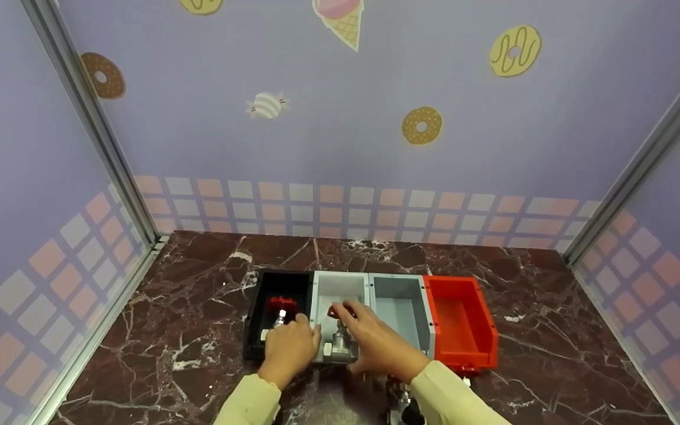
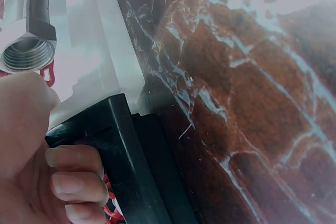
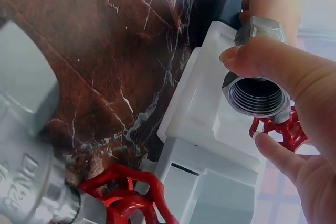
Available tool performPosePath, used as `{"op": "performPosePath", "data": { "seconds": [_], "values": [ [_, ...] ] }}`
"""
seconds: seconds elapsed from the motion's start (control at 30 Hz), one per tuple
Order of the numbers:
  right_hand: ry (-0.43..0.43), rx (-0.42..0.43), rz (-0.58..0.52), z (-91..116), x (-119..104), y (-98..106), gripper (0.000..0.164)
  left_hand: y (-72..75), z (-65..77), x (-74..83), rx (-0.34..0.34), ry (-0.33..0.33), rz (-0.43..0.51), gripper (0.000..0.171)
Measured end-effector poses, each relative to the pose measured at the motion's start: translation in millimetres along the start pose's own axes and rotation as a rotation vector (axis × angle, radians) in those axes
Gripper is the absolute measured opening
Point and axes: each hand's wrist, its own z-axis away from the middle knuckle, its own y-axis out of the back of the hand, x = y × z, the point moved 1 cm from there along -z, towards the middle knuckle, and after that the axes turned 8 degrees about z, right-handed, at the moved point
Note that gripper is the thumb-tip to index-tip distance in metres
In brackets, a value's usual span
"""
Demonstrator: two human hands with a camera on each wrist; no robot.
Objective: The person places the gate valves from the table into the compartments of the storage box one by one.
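Note:
My right hand holds a metal valve with a red handwheel over the front of the white bin. In the right wrist view the thumb lies across the valve's body, and a fingertip touches the red handwheel. The valve's threaded opening shows in the left wrist view. My left hand grips the black bin at the wall beside the white one, with curled fingers on the black side. Inside the black bin lies another valve with a red handwheel.
A grey bin and a red bin continue the row to the right. More valves with red handwheels lie in front of the bins, partly hidden by my right sleeve. Patterned walls enclose the dark marbled table.

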Motion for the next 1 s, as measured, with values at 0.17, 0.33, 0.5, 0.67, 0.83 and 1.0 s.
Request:
{"op": "performPosePath", "data": {
  "seconds": [0.17,0.33,0.5,0.67,0.83,1.0],
  "values": [
    [-0.01,-0.016,0.007,-5,1,0,0.12,-0.2,0.2,-0.3,0.008,-0.003,-0.01,0.037],
    [-0.002,-0.012,0.032,-9,3,-2,0.119,0.3,1.1,-0.2,0.041,-0.029,-0.015,0.035],
    [-0.002,-0.011,0.033,-12,5,-4,0.117,0.2,1.7,-0.6,0.07,-0.049,-0.023,0.035],
    [-0.005,-0.016,0.027,-15,6,-6,0.116,1.1,1.6,-0.3,0.054,-0.04,-0.02,0.035],
    [-0.012,-0.021,0.026,-18,7,-7,0.119,2.4,1.5,0.4,0.017,-0.019,-0.005,0.035],
    [-0.017,-0.003,0.045,-21,8,-7,0.119,2.5,1.5,-0.1,0.02,-0.017,-0.001,0.034]
  ]
}}
